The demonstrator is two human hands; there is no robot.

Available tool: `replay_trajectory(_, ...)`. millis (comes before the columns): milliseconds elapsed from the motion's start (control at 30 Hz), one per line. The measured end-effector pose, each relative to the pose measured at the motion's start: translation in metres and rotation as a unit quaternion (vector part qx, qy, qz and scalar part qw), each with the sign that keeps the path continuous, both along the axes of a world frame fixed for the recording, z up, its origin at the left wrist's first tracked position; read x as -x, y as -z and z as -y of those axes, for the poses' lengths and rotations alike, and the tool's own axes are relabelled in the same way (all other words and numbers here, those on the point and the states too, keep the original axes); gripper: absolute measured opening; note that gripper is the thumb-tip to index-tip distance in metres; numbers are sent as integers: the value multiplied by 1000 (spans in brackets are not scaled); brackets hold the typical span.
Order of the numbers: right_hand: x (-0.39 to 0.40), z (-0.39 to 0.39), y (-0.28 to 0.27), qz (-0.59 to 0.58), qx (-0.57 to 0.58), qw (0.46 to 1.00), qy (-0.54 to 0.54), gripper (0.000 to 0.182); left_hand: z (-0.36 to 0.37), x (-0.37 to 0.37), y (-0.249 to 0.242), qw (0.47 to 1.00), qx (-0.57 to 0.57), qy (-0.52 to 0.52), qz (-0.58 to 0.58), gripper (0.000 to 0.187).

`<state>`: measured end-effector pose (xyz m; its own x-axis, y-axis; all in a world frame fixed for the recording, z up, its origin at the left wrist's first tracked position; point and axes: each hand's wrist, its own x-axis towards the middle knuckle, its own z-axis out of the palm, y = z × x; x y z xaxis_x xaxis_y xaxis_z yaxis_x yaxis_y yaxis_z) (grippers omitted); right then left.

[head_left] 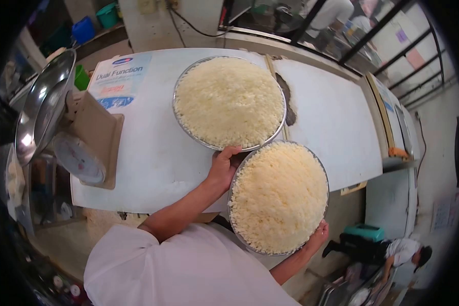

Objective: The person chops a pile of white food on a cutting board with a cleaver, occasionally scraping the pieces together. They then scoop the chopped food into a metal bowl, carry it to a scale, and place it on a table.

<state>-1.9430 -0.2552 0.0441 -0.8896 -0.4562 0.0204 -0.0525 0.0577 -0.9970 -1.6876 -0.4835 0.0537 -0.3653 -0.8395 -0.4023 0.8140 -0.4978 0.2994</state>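
A round metal tray heaped with pale yellow-white crumbly shreds (279, 199) is held at the near edge of the white table, tilted toward me. My left hand (223, 169) is closed at its upper left rim, with the thumb right by the rim of a second tray. That second round metal tray (229, 102) stands on the table, heaped with similar, slightly whiter shreds. At the lower right rim of the near tray, my right hand (319, 233) is closed on the edge, its fingers partly hidden underneath.
A beige dial scale (89, 143) with a shiny metal pan (46, 102) stands at the table's left end. The white tabletop (326, 102) has a dark damaged patch (286, 99). Another person (392, 252) is at lower right, near a teal container (364, 232). Barred windows line the back.
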Motion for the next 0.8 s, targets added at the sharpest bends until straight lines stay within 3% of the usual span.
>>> replay_trajectory(100,8,-4,3,0,13,1000,-24,20,4,-5,-2,999,7,-28,-23,16)
replay_trajectory(167,20,3,12,-17,18,999,-47,20,11,1,-6,997,32,-57,-40,32)
replay_trajectory(267,34,6,36,-21,44,997,-54,20,-1,13,-12,995,30,-91,-31,36)
replay_trajectory(367,43,30,30,7,66,996,-60,21,7,17,1,992,40,-116,-25,37)
replay_trajectory(400,45,39,21,-9,47,996,-81,22,5,14,-16,990,36,-135,-22,21)
replay_trajectory(467,20,86,0,-31,11,995,-95,23,51,-19,-24,989,25,-143,-30,22)
replay_trajectory(800,-29,203,0,-65,17,984,-167,23,134,-98,-36,980,37,-195,-29,29)
